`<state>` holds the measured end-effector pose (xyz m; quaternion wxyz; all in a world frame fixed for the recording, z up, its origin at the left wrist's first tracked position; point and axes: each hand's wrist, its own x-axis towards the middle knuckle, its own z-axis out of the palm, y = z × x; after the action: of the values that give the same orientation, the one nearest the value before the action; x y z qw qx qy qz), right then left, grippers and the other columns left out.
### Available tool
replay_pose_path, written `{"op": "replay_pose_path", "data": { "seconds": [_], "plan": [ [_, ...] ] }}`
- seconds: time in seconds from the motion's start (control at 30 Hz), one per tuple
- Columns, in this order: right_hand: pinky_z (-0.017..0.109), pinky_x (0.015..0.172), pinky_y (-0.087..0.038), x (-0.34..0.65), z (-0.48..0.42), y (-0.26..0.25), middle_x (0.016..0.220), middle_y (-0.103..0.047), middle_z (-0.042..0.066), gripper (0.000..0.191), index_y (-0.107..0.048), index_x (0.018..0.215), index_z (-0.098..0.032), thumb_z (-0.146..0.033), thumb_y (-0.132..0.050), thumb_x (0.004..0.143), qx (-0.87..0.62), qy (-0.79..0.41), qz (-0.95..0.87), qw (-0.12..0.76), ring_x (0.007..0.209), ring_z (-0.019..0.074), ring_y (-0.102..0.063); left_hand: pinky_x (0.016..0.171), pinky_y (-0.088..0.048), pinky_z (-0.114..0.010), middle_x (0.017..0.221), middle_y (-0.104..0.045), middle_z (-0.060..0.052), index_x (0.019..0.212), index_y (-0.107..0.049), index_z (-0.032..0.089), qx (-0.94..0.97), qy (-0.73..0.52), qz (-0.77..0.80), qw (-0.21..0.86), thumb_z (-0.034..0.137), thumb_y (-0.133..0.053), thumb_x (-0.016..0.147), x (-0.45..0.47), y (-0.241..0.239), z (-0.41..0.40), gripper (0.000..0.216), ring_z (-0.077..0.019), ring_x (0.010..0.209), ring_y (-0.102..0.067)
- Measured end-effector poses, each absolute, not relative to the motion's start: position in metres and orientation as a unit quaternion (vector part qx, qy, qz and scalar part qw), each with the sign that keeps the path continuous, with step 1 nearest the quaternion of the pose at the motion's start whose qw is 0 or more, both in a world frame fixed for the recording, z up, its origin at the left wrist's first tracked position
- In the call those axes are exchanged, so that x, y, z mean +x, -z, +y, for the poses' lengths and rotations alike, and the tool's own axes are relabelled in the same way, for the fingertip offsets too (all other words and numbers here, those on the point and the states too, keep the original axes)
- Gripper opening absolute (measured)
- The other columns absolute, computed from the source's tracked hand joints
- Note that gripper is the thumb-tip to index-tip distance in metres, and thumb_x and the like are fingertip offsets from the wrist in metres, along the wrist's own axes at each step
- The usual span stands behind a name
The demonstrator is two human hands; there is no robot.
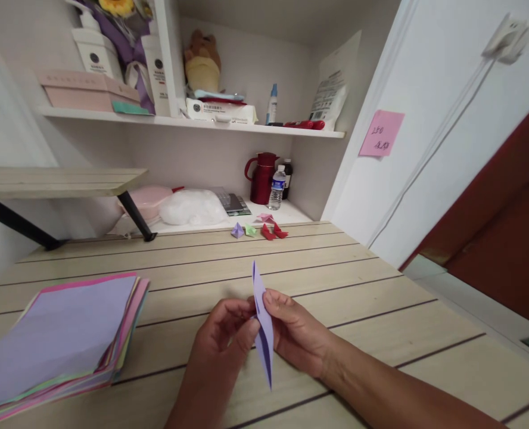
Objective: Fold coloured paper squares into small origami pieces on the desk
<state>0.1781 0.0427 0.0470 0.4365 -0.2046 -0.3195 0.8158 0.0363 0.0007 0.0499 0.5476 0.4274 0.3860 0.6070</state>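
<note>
A folded piece of lilac paper (pixel 263 325), long and pointed at both ends, stands on edge between my two hands above the wooden table (pixel 358 280). My left hand (pixel 222 345) pinches it from the left with thumb and fingers closed. My right hand (pixel 293 333) pinches it from the right, thumb on the near face. A stack of coloured paper sheets (pixel 59 333), lilac on top, lies on the table at my left.
Small folded paper figures, purple (pixel 237 230), green (pixel 250 230), pink (pixel 265 218) and red (pixel 273 231), sit at the table's far edge. Behind them are a dark red jug (pixel 261 177), a water bottle (pixel 277 187) and shelves with boxes. A white wall with a pink note (pixel 381 133) stands at the right.
</note>
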Motion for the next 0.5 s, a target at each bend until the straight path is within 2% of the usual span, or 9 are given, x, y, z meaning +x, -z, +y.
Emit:
{"op": "replay_pose_path", "data": {
  "seconds": [0.5],
  "plan": [
    [0.023, 0.064, -0.044, 0.1775, 0.0429, -0.0422, 0.068, -0.06, -0.002, 0.031, -0.067, 0.076, -0.014, -0.037, -0.087, 0.072, -0.213, -0.809, -0.321, 0.444, 0.062, 0.0101, -0.052, 0.065, -0.046, -0.024, 0.07, -0.068, 0.001, 0.079, -0.067, 0.02, 0.413, -0.611, 0.378, 0.559, 0.046, -0.088, 0.059, 0.0386, -0.0534, 0.0013, 0.038, -0.0117, 0.066, -0.059]
  ]
}}
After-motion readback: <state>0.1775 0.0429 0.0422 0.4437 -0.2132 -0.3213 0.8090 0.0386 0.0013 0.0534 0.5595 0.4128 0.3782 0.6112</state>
